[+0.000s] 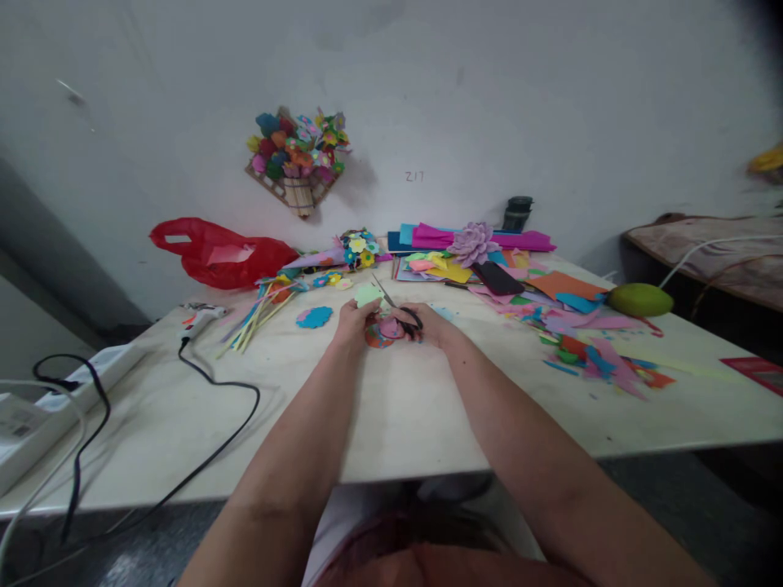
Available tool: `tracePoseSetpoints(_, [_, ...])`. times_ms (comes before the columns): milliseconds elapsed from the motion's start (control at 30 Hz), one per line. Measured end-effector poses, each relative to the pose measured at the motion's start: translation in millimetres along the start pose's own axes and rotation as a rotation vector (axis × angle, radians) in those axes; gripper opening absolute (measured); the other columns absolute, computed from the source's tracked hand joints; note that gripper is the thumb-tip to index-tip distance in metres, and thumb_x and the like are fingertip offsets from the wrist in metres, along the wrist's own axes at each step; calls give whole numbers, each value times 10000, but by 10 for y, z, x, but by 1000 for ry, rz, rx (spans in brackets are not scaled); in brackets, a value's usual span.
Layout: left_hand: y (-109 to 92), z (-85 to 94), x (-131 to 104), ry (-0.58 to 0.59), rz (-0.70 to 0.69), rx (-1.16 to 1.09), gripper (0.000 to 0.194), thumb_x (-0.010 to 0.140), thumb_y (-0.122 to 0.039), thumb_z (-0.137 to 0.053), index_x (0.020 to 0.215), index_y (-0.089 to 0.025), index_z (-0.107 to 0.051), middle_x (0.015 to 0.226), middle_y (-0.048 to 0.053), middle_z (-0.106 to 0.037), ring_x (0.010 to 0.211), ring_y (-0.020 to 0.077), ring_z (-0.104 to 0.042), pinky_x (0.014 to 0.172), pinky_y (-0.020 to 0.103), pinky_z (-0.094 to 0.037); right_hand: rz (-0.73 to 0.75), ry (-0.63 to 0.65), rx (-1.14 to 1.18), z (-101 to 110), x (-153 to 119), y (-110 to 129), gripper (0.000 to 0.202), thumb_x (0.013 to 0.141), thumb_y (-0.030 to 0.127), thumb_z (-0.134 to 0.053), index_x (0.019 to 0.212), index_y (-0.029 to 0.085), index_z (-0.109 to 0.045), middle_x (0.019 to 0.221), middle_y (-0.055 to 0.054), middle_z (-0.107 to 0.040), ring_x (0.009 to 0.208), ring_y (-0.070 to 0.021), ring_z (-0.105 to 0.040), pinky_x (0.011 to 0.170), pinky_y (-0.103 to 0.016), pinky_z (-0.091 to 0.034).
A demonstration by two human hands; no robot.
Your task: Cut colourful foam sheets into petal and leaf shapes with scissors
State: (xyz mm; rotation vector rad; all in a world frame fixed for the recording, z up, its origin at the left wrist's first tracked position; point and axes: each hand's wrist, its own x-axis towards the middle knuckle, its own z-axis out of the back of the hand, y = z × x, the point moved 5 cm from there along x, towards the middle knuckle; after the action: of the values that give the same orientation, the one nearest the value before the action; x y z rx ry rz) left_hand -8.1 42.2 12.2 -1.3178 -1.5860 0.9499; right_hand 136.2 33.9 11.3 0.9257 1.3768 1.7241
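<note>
My left hand [351, 319] pinches a pale green paper piece [368, 294] at the middle of the table. Close beside it, my right hand [423, 323] grips black-handled scissors [397, 312], whose blades point up-left at the green paper. Beneath both hands lie a pink and an orange paper shape [382, 333]. A blue flower cut-out [315, 317] rests on the table just left of my left hand.
The white table [391, 416] bears a glue gun [199, 318] with black cable, a power strip [67, 391], coloured sticks [260, 310], a red bag [220, 254], paper stacks, a purple paper flower [472, 243], a phone [497, 278], scraps and a green object [639, 300].
</note>
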Motion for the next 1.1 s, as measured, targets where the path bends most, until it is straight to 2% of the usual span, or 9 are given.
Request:
tracePoseSetpoints(367, [-50,-24,-21,0,-48,10,327,508,-264,-783,635,-151,-504,517,-40,-492,414,46,-411,444,201,-362,-3,1,25,14,3,-16,321,796,451,-574,834,132,-592,566,-5,-592,376,-66,-483,299,-168,-253])
tracePoseSetpoints(767, [-49,-32,-24,13,-50,-2,301,526,-257,-775,643,-153,-518,508,-49,-484,412,40,-392,432,190,-344,5,5,0,2,-15,20,304,793,436,-575,790,132,-582,554,2,-582,364,-61,-464,301,-171,-258])
tracePoseSetpoints(1100, [-13,-10,0,2,-13,-18,311,504,-255,-783,705,-118,-589,559,1,-576,447,74,-504,463,207,-417,4,10,11,2,-8,8,292,798,420,-566,825,131,-589,553,4,-579,368,-63,-463,304,-173,-238])
